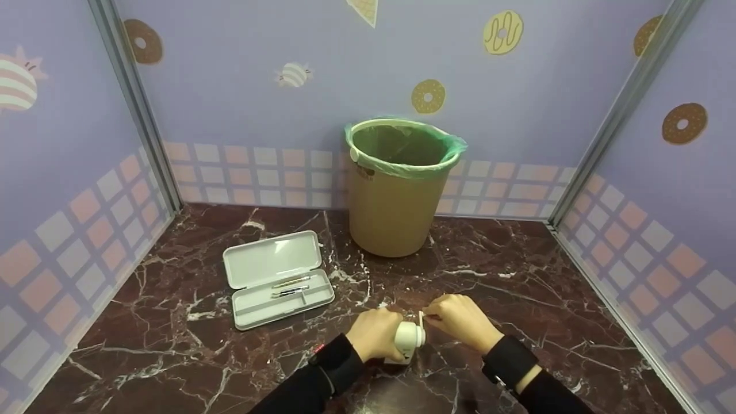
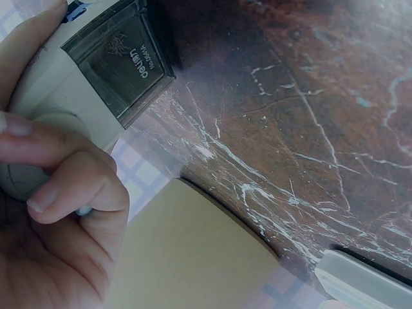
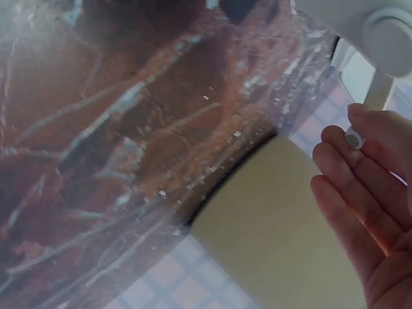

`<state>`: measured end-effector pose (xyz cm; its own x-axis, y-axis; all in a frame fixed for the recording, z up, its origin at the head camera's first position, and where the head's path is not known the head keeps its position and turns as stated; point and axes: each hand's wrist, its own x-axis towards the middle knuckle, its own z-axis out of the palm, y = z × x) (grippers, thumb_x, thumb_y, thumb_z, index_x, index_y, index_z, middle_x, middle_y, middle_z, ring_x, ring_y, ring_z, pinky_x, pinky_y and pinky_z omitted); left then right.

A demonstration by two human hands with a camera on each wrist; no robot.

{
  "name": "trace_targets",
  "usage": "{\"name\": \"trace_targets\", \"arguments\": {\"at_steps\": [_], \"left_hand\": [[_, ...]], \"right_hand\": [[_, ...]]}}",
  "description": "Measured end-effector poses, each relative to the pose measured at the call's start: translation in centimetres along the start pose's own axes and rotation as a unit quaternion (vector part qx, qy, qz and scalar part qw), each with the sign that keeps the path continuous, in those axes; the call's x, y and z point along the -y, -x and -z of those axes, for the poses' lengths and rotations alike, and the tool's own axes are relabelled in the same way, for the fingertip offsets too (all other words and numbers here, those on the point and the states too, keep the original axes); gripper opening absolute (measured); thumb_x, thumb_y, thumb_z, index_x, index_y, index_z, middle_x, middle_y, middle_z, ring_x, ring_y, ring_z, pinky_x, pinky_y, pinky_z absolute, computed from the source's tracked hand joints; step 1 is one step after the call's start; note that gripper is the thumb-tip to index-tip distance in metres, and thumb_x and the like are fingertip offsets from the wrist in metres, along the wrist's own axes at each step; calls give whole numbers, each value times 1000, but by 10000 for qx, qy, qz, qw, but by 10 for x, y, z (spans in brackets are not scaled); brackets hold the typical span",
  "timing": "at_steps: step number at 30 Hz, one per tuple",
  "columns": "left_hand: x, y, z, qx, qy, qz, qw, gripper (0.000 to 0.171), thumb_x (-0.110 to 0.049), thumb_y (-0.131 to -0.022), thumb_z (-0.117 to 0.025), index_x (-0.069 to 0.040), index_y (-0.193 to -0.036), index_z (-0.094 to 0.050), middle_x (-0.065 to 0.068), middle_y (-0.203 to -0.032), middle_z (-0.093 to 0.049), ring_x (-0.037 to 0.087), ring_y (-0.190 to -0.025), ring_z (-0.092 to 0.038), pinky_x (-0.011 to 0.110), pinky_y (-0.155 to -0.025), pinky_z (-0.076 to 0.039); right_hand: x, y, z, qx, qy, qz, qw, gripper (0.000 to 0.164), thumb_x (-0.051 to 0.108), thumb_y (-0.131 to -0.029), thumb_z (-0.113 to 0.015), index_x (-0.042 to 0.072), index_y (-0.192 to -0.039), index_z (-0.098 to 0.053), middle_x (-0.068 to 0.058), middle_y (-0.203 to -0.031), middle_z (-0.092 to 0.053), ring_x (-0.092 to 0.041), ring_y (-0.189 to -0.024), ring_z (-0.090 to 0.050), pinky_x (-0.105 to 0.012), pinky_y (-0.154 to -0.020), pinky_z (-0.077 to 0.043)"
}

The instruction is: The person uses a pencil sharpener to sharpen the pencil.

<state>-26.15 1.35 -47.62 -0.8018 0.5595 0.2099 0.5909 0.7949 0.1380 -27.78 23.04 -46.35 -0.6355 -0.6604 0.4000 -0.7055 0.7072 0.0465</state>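
A white crank pencil sharpener [image 1: 407,338] is near the front of the marble-patterned table, gripped round its body by my left hand [image 1: 374,334]. Dark shavings show through its clear drawer [image 2: 122,61] in the left wrist view. On the sharpener's right side is the crank arm [image 1: 421,322], and my right hand [image 1: 463,319] pinches the small knob [image 3: 355,139] at its end between thumb and index finger. The other right fingers are loosely bent beside the knob. Part of the sharpener is hidden behind the left fingers.
Left of the hands lies an opened white pencil case [image 1: 273,261] with several pencils [image 1: 290,291] inside. A tan trash bin [image 1: 397,213] with a green liner [image 1: 454,146] stands at the back wall. Patterned panels enclose the table [image 1: 529,276] on three sides.
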Motion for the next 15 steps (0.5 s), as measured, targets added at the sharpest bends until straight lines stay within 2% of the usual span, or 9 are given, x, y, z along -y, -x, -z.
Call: {"name": "trace_targets", "arguments": {"at_steps": [9,13,15], "left_hand": [[-1,1,2,-13,2,0,10000,45,-41,-55,-95,-15,-80,-68,-2,-74,-70,16,-62,-64,29,-54,-50],[0,1,1,30,37,18,10000,45,-41,-56,-95,-14,-81,-68,-1,-73,-69,16,-61,-63,29,-53,-48],[0,0,1,46,45,30,10000,45,-41,-56,-95,-14,-81,-69,-2,-73,-69,16,-61,-62,29,-52,-47]], "right_hand": [[0,6,-16,170,-130,-15,9998,7,8,-80,-81,14,-79,-78,3,-76,-77,-14,-67,-72,-32,-61,-57],[1,9,-22,350,-171,-35,9992,6,12,-80,-83,15,-79,-78,4,-76,-77,-14,-67,-71,-32,-61,-57],[3,10,-24,411,-226,-41,9989,11,13,-79,-83,15,-73,-74,5,-73,-76,-12,-63,-69,-31,-58,-54]]}}
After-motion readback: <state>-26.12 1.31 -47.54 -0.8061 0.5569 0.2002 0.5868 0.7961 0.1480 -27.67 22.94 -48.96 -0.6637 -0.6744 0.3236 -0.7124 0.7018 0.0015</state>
